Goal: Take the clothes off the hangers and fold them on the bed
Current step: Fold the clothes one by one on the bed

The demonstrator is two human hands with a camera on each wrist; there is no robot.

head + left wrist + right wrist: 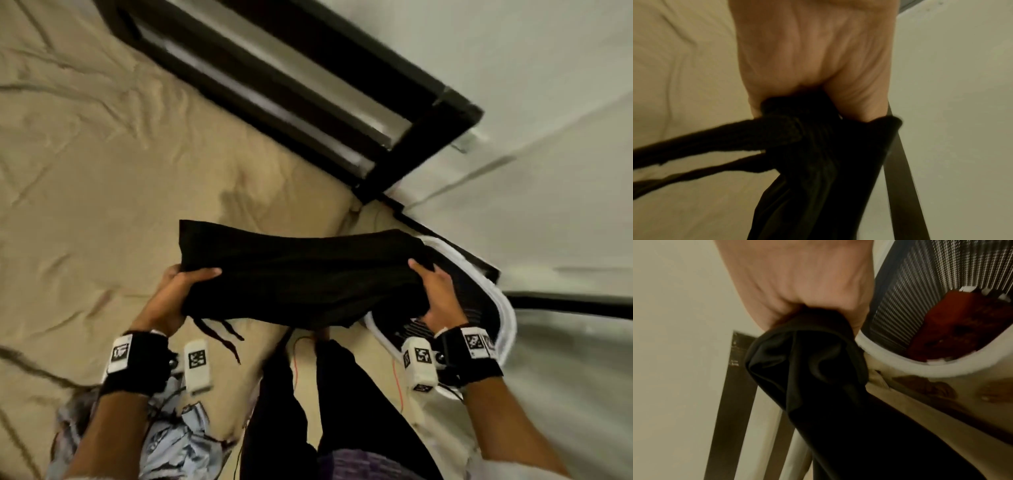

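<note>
A black garment (301, 274) is stretched between my two hands above the corner of the beige bed (102, 154). My left hand (178, 291) grips its left end, thumb on top; the left wrist view shows the bunched black cloth (818, 146) in the fist, with two black drawstrings (715, 142) trailing off. My right hand (435, 291) grips the right end, and the cloth (813, 361) bulges out of that fist. No hanger shows in any view.
A white-rimmed laundry basket (496, 301) stands under my right hand, with something red (962, 324) inside. A dark bed frame (308, 85) runs diagonally beside pale floor. A light blue patterned garment (178, 438) lies on the bed near my left forearm.
</note>
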